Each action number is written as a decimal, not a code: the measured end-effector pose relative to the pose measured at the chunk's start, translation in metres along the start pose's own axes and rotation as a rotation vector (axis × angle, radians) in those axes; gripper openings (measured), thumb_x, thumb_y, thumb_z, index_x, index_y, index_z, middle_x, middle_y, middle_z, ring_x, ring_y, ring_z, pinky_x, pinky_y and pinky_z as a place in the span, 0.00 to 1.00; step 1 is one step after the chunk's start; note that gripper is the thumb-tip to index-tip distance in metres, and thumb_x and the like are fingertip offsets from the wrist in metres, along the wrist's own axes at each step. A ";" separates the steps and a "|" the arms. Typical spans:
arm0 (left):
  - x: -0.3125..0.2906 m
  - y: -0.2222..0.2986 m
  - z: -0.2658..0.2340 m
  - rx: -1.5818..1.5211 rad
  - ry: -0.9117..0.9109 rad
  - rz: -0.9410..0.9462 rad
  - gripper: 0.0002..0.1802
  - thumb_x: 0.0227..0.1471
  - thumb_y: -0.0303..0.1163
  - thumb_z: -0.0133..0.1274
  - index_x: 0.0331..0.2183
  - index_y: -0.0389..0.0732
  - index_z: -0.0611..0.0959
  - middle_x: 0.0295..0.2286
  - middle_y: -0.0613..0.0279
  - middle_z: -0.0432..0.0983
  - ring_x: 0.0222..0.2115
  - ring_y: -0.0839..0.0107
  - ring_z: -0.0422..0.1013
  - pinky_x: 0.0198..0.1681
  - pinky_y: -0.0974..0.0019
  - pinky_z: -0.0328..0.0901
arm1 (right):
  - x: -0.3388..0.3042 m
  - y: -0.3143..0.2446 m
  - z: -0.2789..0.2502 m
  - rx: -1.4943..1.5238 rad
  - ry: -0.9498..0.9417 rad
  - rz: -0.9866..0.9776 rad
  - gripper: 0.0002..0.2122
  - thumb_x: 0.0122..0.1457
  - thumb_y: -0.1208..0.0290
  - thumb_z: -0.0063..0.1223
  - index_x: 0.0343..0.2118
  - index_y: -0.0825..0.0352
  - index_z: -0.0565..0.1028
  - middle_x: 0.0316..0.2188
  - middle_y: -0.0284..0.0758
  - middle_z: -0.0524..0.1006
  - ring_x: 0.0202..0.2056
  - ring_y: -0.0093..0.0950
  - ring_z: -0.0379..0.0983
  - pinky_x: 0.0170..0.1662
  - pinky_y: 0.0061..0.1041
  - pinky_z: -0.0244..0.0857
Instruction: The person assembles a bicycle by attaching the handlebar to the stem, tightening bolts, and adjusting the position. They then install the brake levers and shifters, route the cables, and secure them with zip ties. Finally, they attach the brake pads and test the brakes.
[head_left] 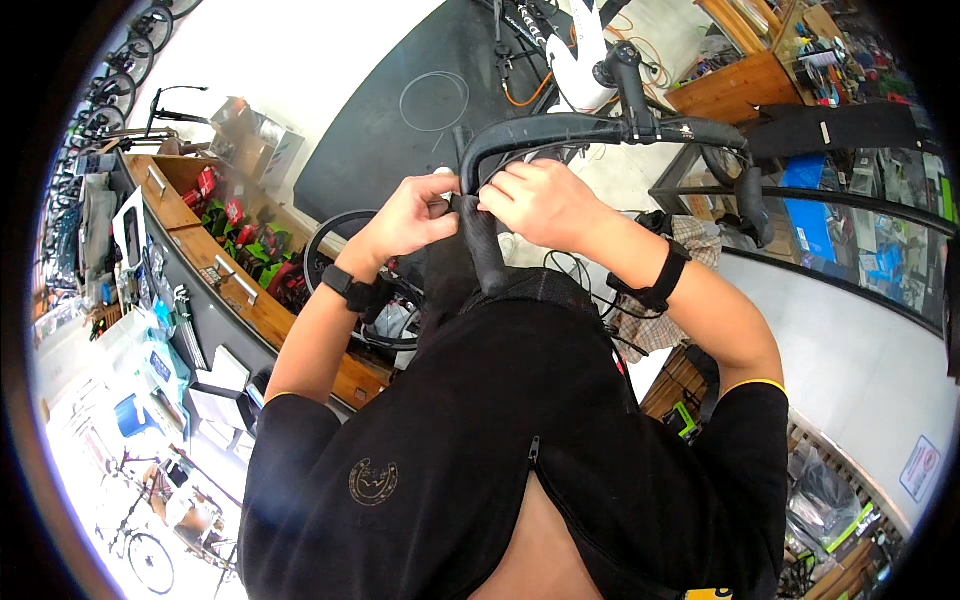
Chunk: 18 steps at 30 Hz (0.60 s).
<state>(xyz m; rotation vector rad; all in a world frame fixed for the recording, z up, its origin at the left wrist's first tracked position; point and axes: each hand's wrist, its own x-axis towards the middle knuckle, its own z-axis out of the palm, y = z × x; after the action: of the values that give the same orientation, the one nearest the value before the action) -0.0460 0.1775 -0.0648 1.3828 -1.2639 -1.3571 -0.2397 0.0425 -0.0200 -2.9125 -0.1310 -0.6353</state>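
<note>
A black drop handlebar (560, 130) crosses the upper middle, wrapped in dark tape, with a black stem (628, 85) at its centre. Both hands meet at its left drop (484, 245), whose end points toward my body. On the left side of that bend, my left hand (412, 215) is closed, its curled fingers and thumb against the bar. My right hand (540, 203) is closed in a pinch from the other side, just under the curve. Whatever the fingertips pinch is hidden. A dark brake lever (461, 142) juts beyond the bend.
Wooden drawers (205, 255) with red and green packages run along the left. A glass display case (850, 210) stands at right. Beyond the bar, a thin cable loop (434, 100) lies on a dark mat (360, 150). A wheel (318, 245) sits left of my hands; a checked cloth (665, 310) hangs at right.
</note>
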 end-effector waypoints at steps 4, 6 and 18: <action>0.002 -0.015 0.004 0.019 0.024 0.046 0.21 0.47 0.20 0.50 0.46 0.32 0.80 0.19 0.81 0.61 0.19 0.89 0.53 0.21 0.77 0.49 | -0.011 -0.009 0.004 0.193 -0.053 0.304 0.11 0.58 0.63 0.56 0.25 0.64 0.71 0.19 0.36 0.75 0.26 0.34 0.78 0.29 0.33 0.70; 0.004 -0.024 0.009 -0.029 0.082 0.131 0.20 0.49 0.21 0.50 0.47 0.33 0.80 0.21 0.80 0.64 0.20 0.89 0.55 0.21 0.78 0.50 | -0.014 -0.014 0.005 0.331 -0.040 0.519 0.13 0.59 0.60 0.56 0.27 0.66 0.72 0.21 0.40 0.77 0.29 0.38 0.78 0.31 0.35 0.70; -0.001 -0.007 0.027 -0.351 0.071 -0.055 0.20 0.58 0.33 0.58 0.49 0.33 0.78 0.39 0.68 0.78 0.38 0.82 0.71 0.43 0.74 0.66 | -0.011 0.003 -0.008 1.214 -0.123 1.174 0.16 0.63 0.57 0.56 0.33 0.70 0.76 0.24 0.32 0.77 0.23 0.18 0.72 0.26 0.18 0.66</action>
<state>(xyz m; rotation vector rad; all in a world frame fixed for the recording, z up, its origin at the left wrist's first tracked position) -0.0718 0.1828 -0.0742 1.2142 -0.8949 -1.4722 -0.2530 0.0379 -0.0175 -1.4274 0.8029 -0.0523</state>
